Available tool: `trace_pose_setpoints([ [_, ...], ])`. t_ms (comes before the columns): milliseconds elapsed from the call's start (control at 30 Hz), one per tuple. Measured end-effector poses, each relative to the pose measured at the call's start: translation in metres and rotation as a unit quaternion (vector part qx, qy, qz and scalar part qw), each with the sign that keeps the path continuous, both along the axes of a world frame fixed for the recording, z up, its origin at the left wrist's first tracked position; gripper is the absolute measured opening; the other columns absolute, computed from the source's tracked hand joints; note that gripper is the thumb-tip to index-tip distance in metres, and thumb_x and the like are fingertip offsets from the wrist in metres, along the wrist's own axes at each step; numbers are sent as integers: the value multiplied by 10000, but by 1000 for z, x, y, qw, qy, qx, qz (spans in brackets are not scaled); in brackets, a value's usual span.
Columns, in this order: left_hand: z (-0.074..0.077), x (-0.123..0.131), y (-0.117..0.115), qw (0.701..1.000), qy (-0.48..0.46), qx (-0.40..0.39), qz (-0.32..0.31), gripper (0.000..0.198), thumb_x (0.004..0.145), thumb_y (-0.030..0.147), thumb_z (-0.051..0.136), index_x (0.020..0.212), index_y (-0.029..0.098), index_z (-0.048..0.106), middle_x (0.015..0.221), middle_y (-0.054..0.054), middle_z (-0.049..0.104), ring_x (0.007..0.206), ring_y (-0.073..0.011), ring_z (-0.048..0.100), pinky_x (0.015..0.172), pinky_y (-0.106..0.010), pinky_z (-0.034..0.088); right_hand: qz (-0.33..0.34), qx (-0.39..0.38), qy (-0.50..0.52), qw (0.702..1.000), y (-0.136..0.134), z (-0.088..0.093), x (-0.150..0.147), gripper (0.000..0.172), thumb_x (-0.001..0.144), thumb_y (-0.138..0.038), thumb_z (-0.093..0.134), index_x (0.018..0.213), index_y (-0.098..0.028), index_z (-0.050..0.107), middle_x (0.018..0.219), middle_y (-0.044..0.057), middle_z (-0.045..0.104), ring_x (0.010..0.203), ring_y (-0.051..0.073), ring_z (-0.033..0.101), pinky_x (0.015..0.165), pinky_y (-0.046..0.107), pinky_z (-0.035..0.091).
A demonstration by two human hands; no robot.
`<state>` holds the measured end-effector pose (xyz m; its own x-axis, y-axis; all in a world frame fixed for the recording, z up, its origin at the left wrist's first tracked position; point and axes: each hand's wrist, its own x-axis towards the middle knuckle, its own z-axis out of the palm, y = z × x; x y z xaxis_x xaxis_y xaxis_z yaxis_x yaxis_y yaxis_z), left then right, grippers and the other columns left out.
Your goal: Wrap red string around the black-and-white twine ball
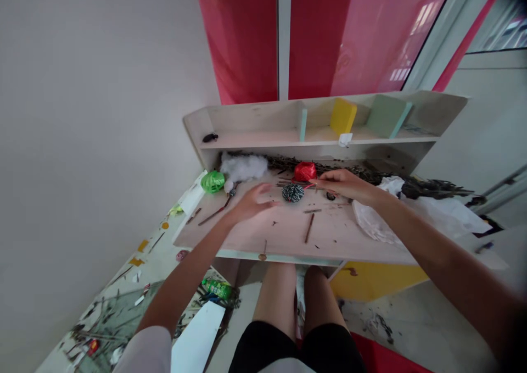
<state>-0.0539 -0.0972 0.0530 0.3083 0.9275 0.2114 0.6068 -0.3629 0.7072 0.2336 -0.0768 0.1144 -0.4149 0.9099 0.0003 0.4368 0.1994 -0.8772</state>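
Note:
My left hand [256,201] hovers over the left of the white desk with fingers apart and nothing in it. To its right lies a small black-and-white yarn ball [292,193]. A ball of shiny red plastic string [305,171] rests just behind that. My right hand [341,184] is beside them, its fingertips pinched on a short red strand [309,185] next to the yarn ball. A green string ball [213,182], white fluffy stuffing [244,167] and a dark stick [218,211] lie left of my left hand.
Bundled twigs [284,163] run along the desk's back, under a shelf [255,138]. Crumpled white plastic [373,219] lies under my right forearm. A brown stick [309,228] is near the front. Debris and a green bottle [218,288] are on the floor to the left.

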Motion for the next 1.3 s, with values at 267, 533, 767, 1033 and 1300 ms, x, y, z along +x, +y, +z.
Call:
trace_pose_setpoints([
  [267, -37, 89, -10, 982, -105, -119, -98, 383, 752, 345, 661, 1054, 111, 657, 1025, -132, 709, 957, -223, 668, 872, -318, 486, -35, 30, 61, 997, -3, 7, 2, 462, 678, -618, 649, 738, -160, 654, 434, -51, 381, 416, 71, 335, 437, 230, 282],
  [533, -31, 67, -20, 992, -82, -48, -84, 297, 856, 373, 522, 936, 177, 730, 930, -40, 739, 928, -185, 679, 845, -252, 492, -97, 33, 26, 994, 9, -17, 30, 525, 673, -646, 638, 744, -126, 664, 419, -59, 371, 420, 66, 317, 446, 235, 249],
  [767, -40, 47, -20, 996, -45, -1, -80, 341, 884, 336, 472, 1069, 157, 695, 942, -52, 734, 894, -177, 687, 859, -264, 491, -144, 27, 46, 988, 31, -36, 41, 530, 637, -653, 657, 736, -133, 639, 454, -62, 374, 430, 64, 319, 439, 236, 263],
  [1033, -47, 16, -9, 1000, -4, 7, -17, 344, 885, 323, 454, 1044, 145, 701, 934, -63, 737, 883, -186, 686, 832, -293, 499, -155, -33, 46, 986, 34, -38, 64, 609, 558, -682, 695, 763, -110, 643, 483, -66, 339, 478, 66, 284, 474, 250, 230],
  [1300, -30, -72, 6, 964, 184, 18, 189, 342, 898, 279, 399, 1030, 154, 689, 982, -85, 727, 968, -221, 652, 828, -302, 469, -95, -94, -44, 990, 32, -44, 118, 650, 598, -690, 665, 909, -119, 690, 570, -33, 351, 580, 106, 308, 564, 297, 237],
])
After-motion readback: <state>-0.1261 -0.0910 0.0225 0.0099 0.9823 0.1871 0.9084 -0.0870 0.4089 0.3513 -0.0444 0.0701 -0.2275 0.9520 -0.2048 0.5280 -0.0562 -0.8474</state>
